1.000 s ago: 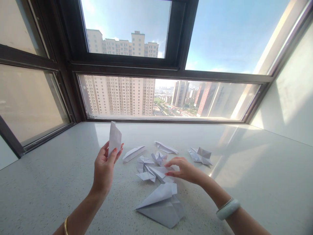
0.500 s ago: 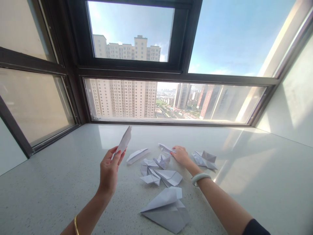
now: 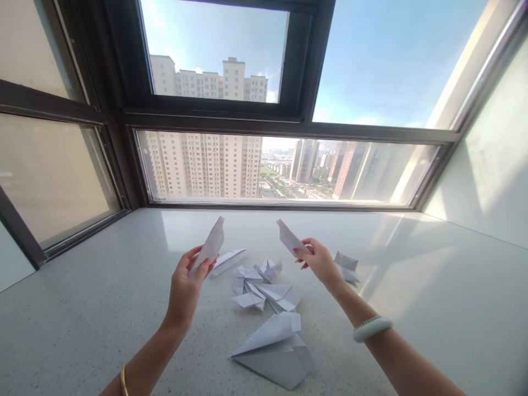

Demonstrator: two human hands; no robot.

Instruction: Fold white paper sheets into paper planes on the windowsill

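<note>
My left hand [image 3: 185, 283] holds a narrow folded white paper piece [image 3: 211, 246] upright above the speckled counter [image 3: 82, 319]. My right hand [image 3: 319, 261] pinches another small folded white paper piece [image 3: 289, 236], lifted off the counter. Between and below the hands lies a cluster of small folded papers [image 3: 259, 283]. A large folded paper plane [image 3: 274, 349] lies nearest to me. A slim folded piece [image 3: 229, 258] rests just right of my left hand.
One more folded paper [image 3: 346, 265] lies behind my right wrist. A dark-framed window [image 3: 297, 124] runs along the counter's far edge and the left side. A white wall [image 3: 490, 159] closes the right side.
My right hand left the middle cluster, reached to a folded piece at the back, took hold of it and raised it. My left hand tilted its piece to the right.
</note>
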